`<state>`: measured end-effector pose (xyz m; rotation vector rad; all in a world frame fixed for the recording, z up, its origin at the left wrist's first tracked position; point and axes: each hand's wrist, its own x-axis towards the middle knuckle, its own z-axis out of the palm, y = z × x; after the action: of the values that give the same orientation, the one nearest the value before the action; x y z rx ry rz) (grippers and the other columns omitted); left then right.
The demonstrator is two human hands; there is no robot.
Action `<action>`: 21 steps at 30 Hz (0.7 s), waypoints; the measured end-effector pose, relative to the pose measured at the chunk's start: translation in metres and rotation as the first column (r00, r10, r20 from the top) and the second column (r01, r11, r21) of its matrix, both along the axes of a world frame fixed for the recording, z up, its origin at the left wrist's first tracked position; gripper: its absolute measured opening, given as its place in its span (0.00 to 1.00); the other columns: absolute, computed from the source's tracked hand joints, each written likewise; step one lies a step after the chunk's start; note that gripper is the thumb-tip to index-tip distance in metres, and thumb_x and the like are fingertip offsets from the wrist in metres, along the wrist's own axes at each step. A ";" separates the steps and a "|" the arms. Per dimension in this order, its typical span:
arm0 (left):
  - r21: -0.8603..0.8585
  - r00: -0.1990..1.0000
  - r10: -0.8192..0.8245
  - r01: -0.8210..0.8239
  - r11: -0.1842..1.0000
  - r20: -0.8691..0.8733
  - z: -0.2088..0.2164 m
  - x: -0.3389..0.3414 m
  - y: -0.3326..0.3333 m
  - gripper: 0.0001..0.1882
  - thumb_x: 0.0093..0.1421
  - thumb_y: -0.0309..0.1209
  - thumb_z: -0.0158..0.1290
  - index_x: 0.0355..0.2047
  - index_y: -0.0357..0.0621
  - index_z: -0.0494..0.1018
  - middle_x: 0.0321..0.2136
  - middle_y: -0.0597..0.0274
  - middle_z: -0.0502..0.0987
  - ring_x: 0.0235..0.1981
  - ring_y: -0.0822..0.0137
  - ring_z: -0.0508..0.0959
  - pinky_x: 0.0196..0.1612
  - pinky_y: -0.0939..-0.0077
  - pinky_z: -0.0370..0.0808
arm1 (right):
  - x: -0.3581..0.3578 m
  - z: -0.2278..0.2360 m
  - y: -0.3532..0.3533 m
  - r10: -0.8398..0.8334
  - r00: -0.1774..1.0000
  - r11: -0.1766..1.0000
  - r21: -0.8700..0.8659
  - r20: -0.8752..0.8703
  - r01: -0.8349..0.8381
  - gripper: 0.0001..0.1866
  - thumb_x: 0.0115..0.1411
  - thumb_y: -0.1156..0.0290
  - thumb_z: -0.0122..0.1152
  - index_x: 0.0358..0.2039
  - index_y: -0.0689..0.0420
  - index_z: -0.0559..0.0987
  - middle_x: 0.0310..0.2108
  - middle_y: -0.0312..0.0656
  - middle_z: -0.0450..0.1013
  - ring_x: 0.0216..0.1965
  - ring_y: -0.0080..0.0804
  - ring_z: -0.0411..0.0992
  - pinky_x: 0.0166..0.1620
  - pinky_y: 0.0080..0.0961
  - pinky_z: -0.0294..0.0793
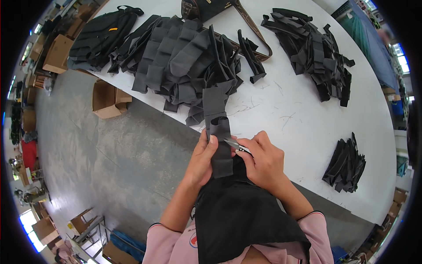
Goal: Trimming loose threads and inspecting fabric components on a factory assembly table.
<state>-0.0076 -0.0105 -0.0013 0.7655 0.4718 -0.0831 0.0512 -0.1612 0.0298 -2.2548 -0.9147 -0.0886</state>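
My left hand is closed on a strip of dark grey fabric, thumb on top, near the table's front edge. The strip has folded loops sewn along it and runs up toward the big heap of similar pieces. In my right hand is a pair of small thread snips, gripped between thumb and fingers. The blades point left and their tips lie against the strip's edge, beside my left thumb. Whether they cut a thread there is too small to tell.
On the white table lie a second heap of dark strips, a smaller bundle, loose threads, a black backpack and a bag with a patterned strap. An open cardboard box stands on the floor left of the table.
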 end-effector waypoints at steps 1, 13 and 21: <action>0.008 1.000 0.000 0.000 1.000 0.020 -0.001 0.000 0.000 0.22 0.65 0.43 0.43 0.53 0.42 0.56 0.42 0.56 0.72 0.37 0.68 0.75 0.43 0.73 0.74 | -0.001 -0.001 -0.001 -0.010 1.000 1.000 -0.006 0.005 0.010 0.16 0.43 0.75 0.65 0.37 0.56 0.78 0.26 0.36 0.63 0.17 0.28 0.65 0.19 0.23 0.62; 0.058 0.993 0.096 -0.100 0.993 0.074 -0.002 0.001 -0.010 0.22 0.65 0.41 0.44 0.52 0.42 0.55 0.44 0.54 0.72 0.40 0.67 0.75 0.46 0.71 0.73 | -0.002 -0.005 0.007 -0.046 0.999 0.999 0.009 0.030 0.045 0.16 0.45 0.75 0.64 0.38 0.56 0.77 0.26 0.36 0.62 0.18 0.28 0.65 0.20 0.23 0.62; 0.027 0.998 0.035 -0.036 0.999 0.046 -0.011 -0.006 -0.005 0.21 0.65 0.41 0.44 0.51 0.43 0.57 0.40 0.55 0.73 0.36 0.69 0.76 0.41 0.73 0.76 | -0.003 -0.010 0.000 -0.092 0.990 0.984 0.145 -0.105 0.107 0.14 0.46 0.75 0.64 0.37 0.56 0.77 0.26 0.37 0.63 0.18 0.28 0.66 0.19 0.23 0.62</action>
<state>-0.0133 -0.0157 -0.0123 0.7840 0.4440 -0.0258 0.0478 -0.1609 0.0202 -2.1444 -0.7192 -0.0879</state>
